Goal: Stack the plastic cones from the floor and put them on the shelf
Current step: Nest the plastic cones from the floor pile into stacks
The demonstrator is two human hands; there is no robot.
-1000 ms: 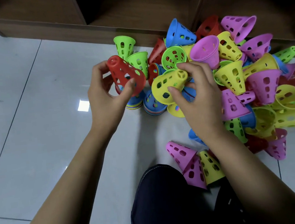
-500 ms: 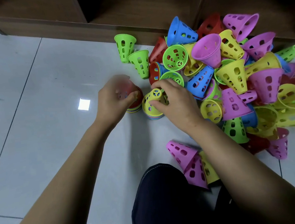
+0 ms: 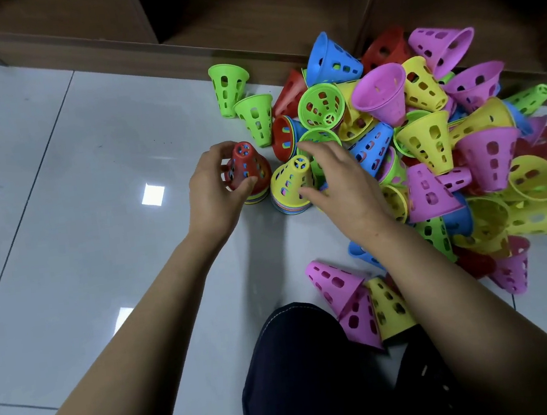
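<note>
- My left hand (image 3: 215,186) grips the red cone (image 3: 247,166) that tops one upright stack. The fingers curl over its narrow end and the thumb presses its near side.
- My right hand (image 3: 337,183) is loosely spread with the fingers fairly straight. The thumb tip touches the lower side of the yellow cone (image 3: 291,178), and the fingers reach over a green cone behind it.
- The two stacks stand narrow end up on the tiled floor (image 3: 59,197), just beside each other. Rims of several colours show under each top cone.
- The loose pile of cones (image 3: 428,142) crowds against my right hand and wrist. Pink, yellow, blue, green and red cones lie there tilted every way.
- A nested bunch lying on its side with a red outer cone (image 3: 286,137) sits just behind the two stacks.
- Two green cones (image 3: 228,89) lie between the stacks and the shelf (image 3: 243,13).
- The shelf is dark wood along the top of the view. The far edge of the pile rests against its base on the right.
- Two pink cones (image 3: 335,285) and a yellow one lie beside my knee (image 3: 299,358), which is in dark trousers.
- A bright square reflection (image 3: 153,194) shows on the tile left of my left hand.
</note>
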